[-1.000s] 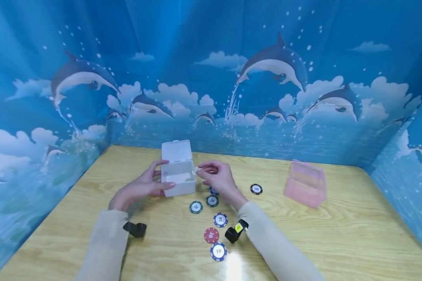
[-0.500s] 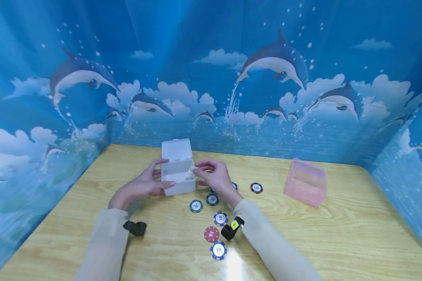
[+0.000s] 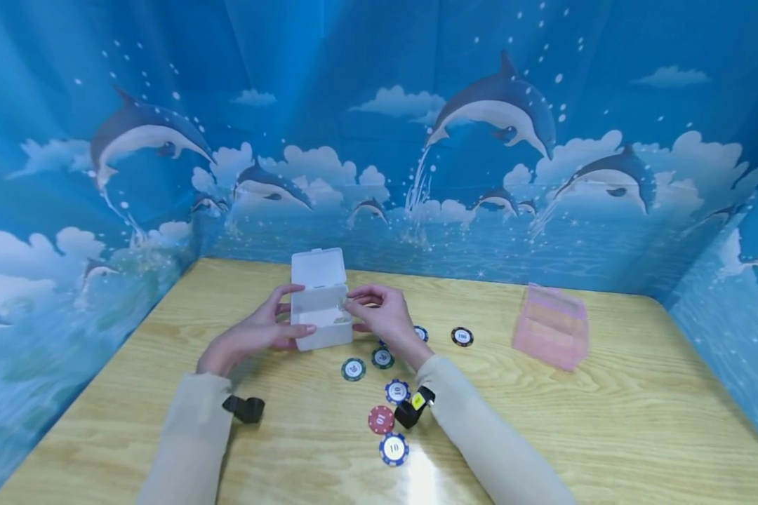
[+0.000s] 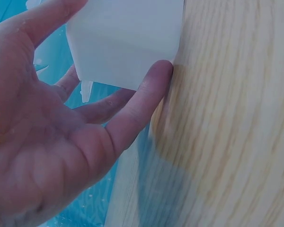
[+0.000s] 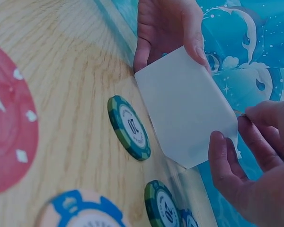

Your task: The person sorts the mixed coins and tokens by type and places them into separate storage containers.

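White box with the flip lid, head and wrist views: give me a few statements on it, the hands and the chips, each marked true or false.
1. The white box stands on the wooden table with its lid up. True.
2. The left hand holds the box by its side. True.
3. The right hand lies flat on the table, away from the box. False: it is raised at the box's open top, fingers pinched together on something too small to name.
4. The pink box stands between the hands. False: it stands apart, far to the right.
5. The red chip lies inside the white box. False: it lies on the table near the right sleeve.
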`<state>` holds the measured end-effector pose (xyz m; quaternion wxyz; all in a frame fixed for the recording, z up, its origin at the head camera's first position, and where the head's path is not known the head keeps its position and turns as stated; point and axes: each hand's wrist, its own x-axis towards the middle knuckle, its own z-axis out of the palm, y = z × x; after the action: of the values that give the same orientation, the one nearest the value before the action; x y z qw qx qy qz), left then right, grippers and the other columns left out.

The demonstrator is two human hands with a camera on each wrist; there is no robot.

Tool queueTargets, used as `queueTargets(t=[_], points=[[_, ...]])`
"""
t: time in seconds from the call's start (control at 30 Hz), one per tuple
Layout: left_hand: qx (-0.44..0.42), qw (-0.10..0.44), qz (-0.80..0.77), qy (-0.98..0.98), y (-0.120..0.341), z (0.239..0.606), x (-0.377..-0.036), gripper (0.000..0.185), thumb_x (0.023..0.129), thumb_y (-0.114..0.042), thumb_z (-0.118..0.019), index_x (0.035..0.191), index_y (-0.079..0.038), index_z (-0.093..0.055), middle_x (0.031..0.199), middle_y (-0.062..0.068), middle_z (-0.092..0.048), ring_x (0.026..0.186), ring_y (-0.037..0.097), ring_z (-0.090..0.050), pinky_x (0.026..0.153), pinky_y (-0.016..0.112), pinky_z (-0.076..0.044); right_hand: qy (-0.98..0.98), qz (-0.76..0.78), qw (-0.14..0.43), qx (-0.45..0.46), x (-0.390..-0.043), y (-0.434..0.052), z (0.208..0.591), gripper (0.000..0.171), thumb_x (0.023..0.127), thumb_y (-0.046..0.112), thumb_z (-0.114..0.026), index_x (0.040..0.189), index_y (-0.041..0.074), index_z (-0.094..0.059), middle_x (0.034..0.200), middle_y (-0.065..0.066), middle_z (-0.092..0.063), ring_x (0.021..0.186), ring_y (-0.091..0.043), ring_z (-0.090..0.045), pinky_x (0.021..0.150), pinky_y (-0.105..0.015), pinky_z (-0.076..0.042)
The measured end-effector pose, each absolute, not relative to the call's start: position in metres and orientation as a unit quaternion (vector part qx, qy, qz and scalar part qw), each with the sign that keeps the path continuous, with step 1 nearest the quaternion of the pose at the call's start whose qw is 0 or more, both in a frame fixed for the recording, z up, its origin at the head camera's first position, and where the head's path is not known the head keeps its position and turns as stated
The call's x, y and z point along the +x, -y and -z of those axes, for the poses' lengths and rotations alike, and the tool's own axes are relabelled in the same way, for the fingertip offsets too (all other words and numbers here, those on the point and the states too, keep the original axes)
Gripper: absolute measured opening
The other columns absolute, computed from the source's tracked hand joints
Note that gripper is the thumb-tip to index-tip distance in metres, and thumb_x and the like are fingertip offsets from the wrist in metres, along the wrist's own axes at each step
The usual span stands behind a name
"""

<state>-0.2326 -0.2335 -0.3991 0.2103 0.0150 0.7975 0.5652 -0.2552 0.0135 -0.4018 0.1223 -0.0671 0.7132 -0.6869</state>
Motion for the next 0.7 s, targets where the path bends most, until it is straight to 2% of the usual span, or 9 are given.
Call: queueTargets(t=[0.33, 0.53, 0.7], points=[[0.016, 0.212, -0.564, -0.798, 0.234, 0.399, -0.233, 0.097, 0.094, -0.028, -0.076, 0.162, -0.028, -0.007, 0.165, 0.023, -0.022, 0.136, 0.046, -0.052, 0.098, 0.044, -0.060, -0.718, 0.682, 0.124, -0.068, -0.256, -0.014, 0.401, 0.026, 0.094, 0.014, -0.074, 0.119, 0.007, -0.071, 0.109, -0.009, -0.069, 0.097, -0.020, -0.069, 0.083, -0.042, -0.065], [0.016, 0.211, -0.563, -0.799, 0.234, 0.400, -0.233, 0.099, 0.093, -0.029, -0.077, 0.162, -0.029, -0.007, 0.165, 0.022, -0.023, 0.137, 0.046, -0.051, 0.098, 0.044, -0.060, -0.719, 0.677, 0.131, -0.086, -0.257, -0.021, 0.398, 0.032, 0.096, 0.016, -0.072, 0.125, 0.005, -0.068, 0.118, -0.014, -0.066, 0.102, -0.024, -0.069, 0.085, -0.043, -0.064], [0.014, 0.211, -0.565, -0.797, 0.234, 0.400, -0.234, 0.099, 0.092, -0.029, -0.077, 0.162, -0.029, -0.006, 0.165, 0.022, -0.022, 0.137, 0.046, -0.051, 0.098, 0.045, -0.060, -0.736, 0.651, 0.132, -0.131, -0.257, -0.030, 0.395, 0.035, 0.097, 0.021, -0.071, 0.128, 0.006, -0.066, 0.122, -0.015, -0.066, 0.110, -0.033, -0.069, 0.084, -0.041, -0.064]])
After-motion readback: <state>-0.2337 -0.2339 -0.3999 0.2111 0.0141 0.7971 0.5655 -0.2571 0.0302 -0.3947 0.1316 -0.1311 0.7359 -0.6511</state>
